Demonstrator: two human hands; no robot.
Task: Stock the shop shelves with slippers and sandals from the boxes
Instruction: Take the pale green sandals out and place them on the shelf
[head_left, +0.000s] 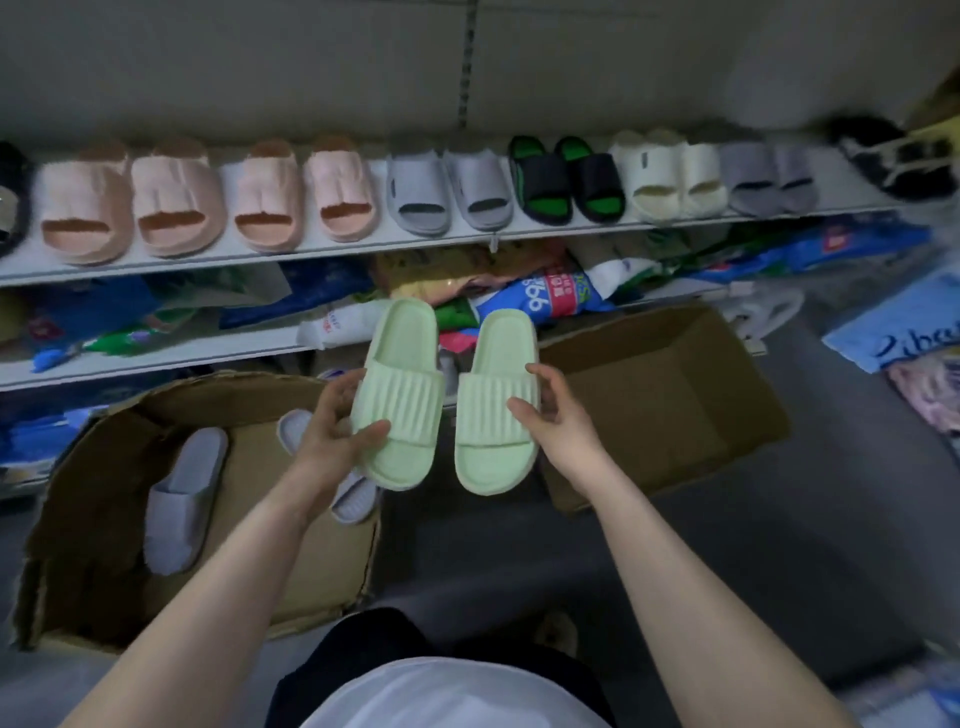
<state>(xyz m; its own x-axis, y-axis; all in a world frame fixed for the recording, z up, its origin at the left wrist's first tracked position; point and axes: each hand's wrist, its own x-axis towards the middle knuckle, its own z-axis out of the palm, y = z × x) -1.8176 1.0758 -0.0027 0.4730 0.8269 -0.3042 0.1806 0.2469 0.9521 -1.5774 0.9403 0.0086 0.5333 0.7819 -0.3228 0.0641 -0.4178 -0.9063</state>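
Over the gap between the left box (93, 447) and the right box (675, 405), the left hand (332, 415) gripped the left green slipper (400, 395), fingers (371, 431) curled round its side. The right hand (550, 410) held the right green slipper (498, 405) likewise. Both were in the air, below the shelf (260, 258). A grey slipper (182, 499) lay in the left box.

You can read little here; on the blue-and-white packet (540, 300) lying on the lower shelf (156, 359) stand large white digits, seemingly "966", tilted; its red patch carries characters too blurred to read; the blue bag (893, 332) at your right bears dark cursive writing, cut off and unclear.
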